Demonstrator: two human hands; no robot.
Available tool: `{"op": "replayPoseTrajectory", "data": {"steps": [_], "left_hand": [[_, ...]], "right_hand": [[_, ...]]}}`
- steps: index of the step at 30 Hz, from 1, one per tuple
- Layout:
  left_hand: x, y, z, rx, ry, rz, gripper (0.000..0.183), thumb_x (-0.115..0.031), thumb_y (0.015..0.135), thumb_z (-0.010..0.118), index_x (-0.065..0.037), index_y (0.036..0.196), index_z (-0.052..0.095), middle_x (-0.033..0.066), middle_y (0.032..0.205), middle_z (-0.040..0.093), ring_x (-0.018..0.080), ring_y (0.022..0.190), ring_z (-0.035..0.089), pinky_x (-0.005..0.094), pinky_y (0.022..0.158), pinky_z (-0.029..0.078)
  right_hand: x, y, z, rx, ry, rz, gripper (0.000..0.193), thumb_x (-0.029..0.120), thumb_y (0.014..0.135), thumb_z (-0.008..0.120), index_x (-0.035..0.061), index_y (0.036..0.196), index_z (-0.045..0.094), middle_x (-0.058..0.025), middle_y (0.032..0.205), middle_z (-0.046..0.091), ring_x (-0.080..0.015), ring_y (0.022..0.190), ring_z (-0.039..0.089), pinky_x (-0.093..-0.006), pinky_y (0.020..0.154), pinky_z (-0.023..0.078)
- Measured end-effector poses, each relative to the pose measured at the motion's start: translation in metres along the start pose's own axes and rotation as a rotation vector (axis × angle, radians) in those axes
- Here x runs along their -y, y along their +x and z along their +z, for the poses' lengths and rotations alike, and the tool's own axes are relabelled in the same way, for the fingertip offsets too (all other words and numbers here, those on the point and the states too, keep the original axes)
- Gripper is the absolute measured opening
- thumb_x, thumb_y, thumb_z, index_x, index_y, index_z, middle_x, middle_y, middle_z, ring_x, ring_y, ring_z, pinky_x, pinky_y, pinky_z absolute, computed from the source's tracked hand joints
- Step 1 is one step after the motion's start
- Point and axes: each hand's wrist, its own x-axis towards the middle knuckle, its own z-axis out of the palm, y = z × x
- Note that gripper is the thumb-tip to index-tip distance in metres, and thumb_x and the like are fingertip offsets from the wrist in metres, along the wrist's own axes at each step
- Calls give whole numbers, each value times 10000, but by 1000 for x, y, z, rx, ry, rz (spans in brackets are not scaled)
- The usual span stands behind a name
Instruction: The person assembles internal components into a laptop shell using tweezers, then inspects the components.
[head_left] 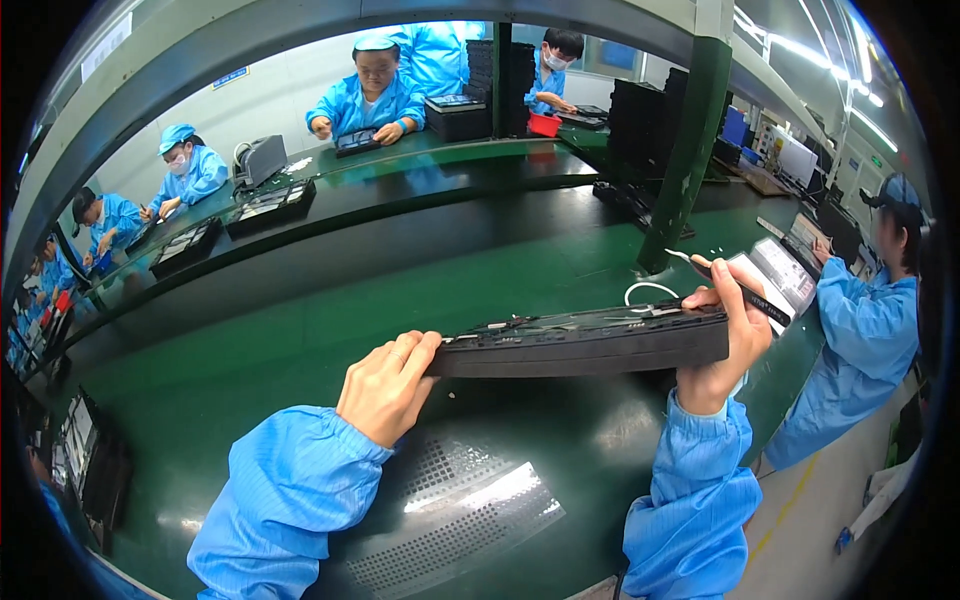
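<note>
A black tray (590, 350) is raised and seen edge-on above the green bench, with flat parts lying in its top. My left hand (392, 385) is closed on its left end, fingers over the rim. At the right end my right hand (728, 340) grips the tray, thumb on the top edge. Between the fingers of that hand lie slim black tweezers (752, 300), their pale tip pointing up and left. A white cable loop (650, 287) shows behind the tray's right part. Beneath the tray, clear plastic sheets with dot rows (450, 535) lie on the bench.
A green post (690, 150) rises behind the tray's right end. A silvery packet (778, 280) sits beside my right hand. Stacked black trays (85, 455) stand at left. Across the bench, several people in blue work at a line; another person (865, 310) stands at right.
</note>
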Motion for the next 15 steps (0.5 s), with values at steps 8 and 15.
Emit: {"op": "replayPoseTrajectory", "data": {"steps": [8,15], "left_hand": [[-17,3,-58,162,189,32,465,15,485,663,21,919,497,141,762,504,289,705,530,342,624,452],[-15,-22,-69,159,87,3,454,31,501,650,31,929,497,182,896,540,318,810,546,337,685,456]], "right_hand": [[-69,-2,-21,117,107,392,193,103,706,615,-4,855,556,-117,704,602,-134,525,539,-225,506,432],[-74,-13,-9,230,-74,523,177,122,711,609,4,833,560,-124,798,605,-169,683,579,-257,646,449]]}}
